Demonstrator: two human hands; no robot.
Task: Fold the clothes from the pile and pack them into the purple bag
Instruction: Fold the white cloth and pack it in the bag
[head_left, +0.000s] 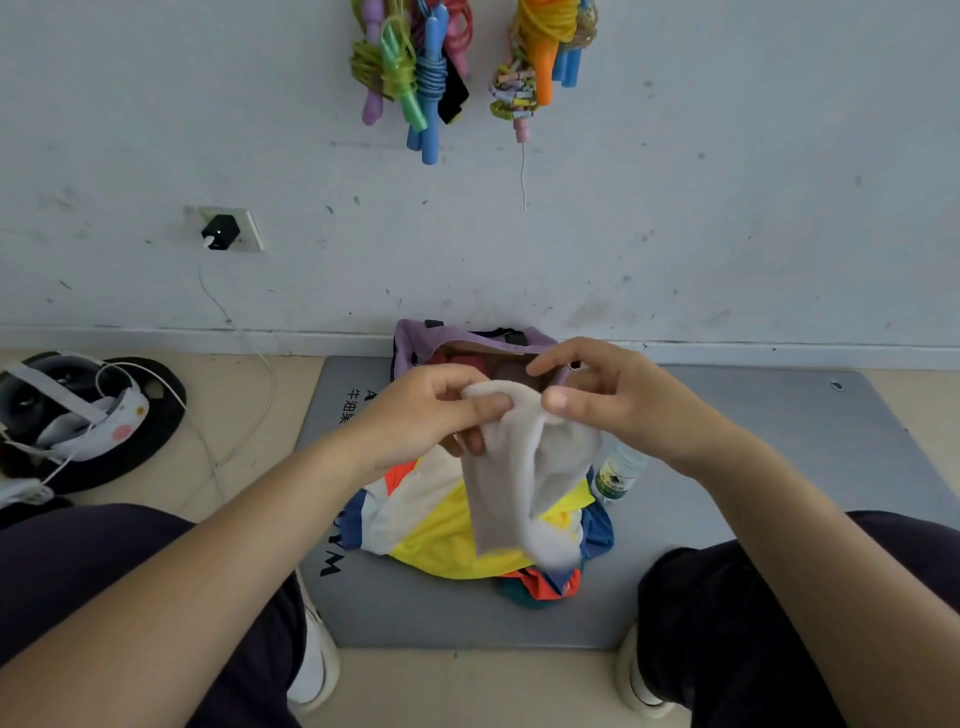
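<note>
- The left hand (436, 410) is held up above the grey mat (727, 519), its fingers and thumb curled and pinching the top edge of a pale cloth (511, 483).
- The pale cloth, a soft off-white garment, hangs in the air between both hands. Its long axis runs roughly up and down, top edge at the hands, loose end pointing down toward the person. It is bunched, not yet flat.
- Below it lies the pile (467, 525), bright clothes in yellow, white, orange and blue, resting on the mat.
- Beyond the hands the purple bag (415, 338) stands open against the wall, something reddish inside.
- The right hand (608, 395) pinches the cloth's top edge just beside the left, fingers curled.
- The step appears to be folding one garment. The next move likely calls for spreading it straight, halving it, then reaching forward to the bag.
- A plastic bottle (618, 475) lies just right of the pile.
</note>
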